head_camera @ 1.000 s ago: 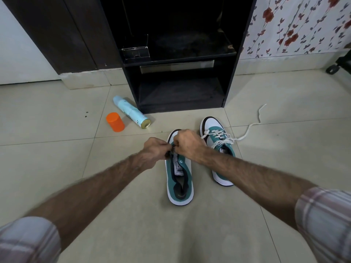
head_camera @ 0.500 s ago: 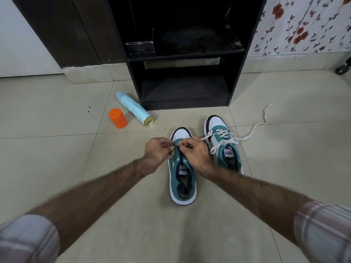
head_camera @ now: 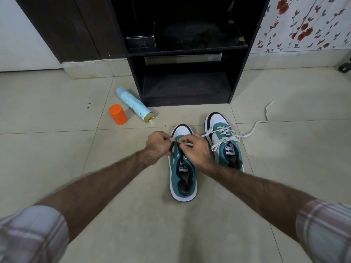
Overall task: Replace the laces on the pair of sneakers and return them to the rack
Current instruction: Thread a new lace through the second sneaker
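White flat lace (head_camera: 187, 144) pinched by both hands (head_camera: 178, 147) over teal sneaker (head_camera: 183, 179).

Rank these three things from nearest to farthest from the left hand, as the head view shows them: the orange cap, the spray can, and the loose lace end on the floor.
From the left hand:
1. Orange cap, on the floor to the hand's left and farther out.
2. Spray can, lying just beyond the cap, beside the rack.
3. Loose lace end, far off to the right, past both sneakers.
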